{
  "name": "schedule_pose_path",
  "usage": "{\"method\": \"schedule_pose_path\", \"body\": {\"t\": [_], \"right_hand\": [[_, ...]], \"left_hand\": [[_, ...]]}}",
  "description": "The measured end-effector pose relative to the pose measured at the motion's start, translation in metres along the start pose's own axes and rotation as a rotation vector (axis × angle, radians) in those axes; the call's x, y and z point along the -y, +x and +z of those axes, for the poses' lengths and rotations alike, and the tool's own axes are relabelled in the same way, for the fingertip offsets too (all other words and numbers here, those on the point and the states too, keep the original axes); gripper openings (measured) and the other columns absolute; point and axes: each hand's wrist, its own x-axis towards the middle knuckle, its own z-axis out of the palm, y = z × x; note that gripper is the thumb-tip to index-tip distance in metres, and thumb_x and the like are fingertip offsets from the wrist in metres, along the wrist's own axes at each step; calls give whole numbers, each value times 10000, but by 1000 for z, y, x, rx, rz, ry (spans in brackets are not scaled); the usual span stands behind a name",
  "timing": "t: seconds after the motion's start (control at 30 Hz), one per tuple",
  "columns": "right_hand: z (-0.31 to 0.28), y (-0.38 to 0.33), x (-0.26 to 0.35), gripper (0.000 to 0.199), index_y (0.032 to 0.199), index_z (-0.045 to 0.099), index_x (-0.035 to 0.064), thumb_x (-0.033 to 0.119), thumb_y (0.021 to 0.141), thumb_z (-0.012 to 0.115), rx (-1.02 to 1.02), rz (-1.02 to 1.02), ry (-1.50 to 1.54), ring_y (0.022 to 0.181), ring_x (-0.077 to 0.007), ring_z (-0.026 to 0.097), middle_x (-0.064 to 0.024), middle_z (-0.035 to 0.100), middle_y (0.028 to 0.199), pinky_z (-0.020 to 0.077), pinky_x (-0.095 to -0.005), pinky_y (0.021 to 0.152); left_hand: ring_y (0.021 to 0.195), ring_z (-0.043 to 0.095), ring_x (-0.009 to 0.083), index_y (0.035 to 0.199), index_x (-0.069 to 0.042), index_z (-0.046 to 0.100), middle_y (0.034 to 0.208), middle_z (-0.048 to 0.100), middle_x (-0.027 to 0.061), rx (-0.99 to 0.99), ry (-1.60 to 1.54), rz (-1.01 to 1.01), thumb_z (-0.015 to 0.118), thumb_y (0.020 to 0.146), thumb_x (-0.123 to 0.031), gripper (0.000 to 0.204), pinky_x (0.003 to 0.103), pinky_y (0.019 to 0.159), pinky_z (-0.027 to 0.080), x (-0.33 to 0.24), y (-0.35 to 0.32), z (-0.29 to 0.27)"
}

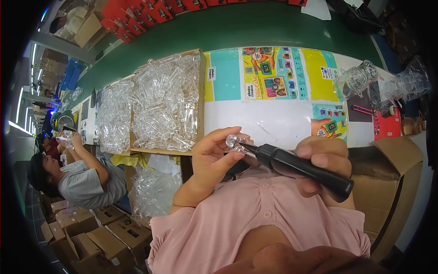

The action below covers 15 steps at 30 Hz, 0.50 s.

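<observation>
My left hand [212, 157] pinches a small clear plastic part [232, 140] with a rounded end, between thumb and fingers. My right hand [325, 163] is wrapped round a black bottle-shaped tool [296, 168] with a tapering, pointed tip. That tip meets the clear part, or sits just in front of it; I cannot tell which. Both hands are over the near edge of the table, close to my body. To the left of them stands a shallow cardboard box [201, 98] heaped with similar clear plastic parts [166, 100].
More clear parts [114, 114] fill a space left of the box. Printed colourful sheets [273, 75] cover the white worktop [255, 121]. Clear plastic pieces [360, 80] stand at right. Beyond runs a green surface [255, 25] with red trays [137, 18]. A co-worker [93, 176] sits at left; cardboard boxes [374, 196] flank me.
</observation>
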Motion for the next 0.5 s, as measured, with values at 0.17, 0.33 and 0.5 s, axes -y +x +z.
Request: {"method": "schedule_pose_path", "body": {"t": [0.17, 0.33, 0.5], "right_hand": [[-3, 1, 2, 374, 1062, 432, 58, 149, 767, 644, 115, 46, 65, 788, -260, 546, -135, 479, 975, 487, -320, 632], [-1, -2, -3, 405, 1049, 455, 56, 112, 721, 686, 106, 19, 130, 791, -271, 556, -135, 494, 1009, 480, -339, 637], [10, 1, -19, 259, 931, 507, -7, 43, 705, 622, 21, -393, -26, 618, -207, 531, -170, 544, 926, 445, -285, 496]], "left_hand": [[948, 575, 217, 1142, 51, 467, 1009, 579, 175, 80, -157, -81, 622, 750, 29, 422, 317, 841, 467, 0, -2, -3], [935, 579, 215, 1109, 55, 482, 1005, 578, 170, 86, -155, -102, 631, 743, 31, 396, 316, 812, 487, 0, -1, -3], [922, 582, 218, 1074, 53, 496, 985, 571, 154, 27, -30, -29, 643, 729, 37, 375, 315, 802, 488, 1, 0, 0]]}}
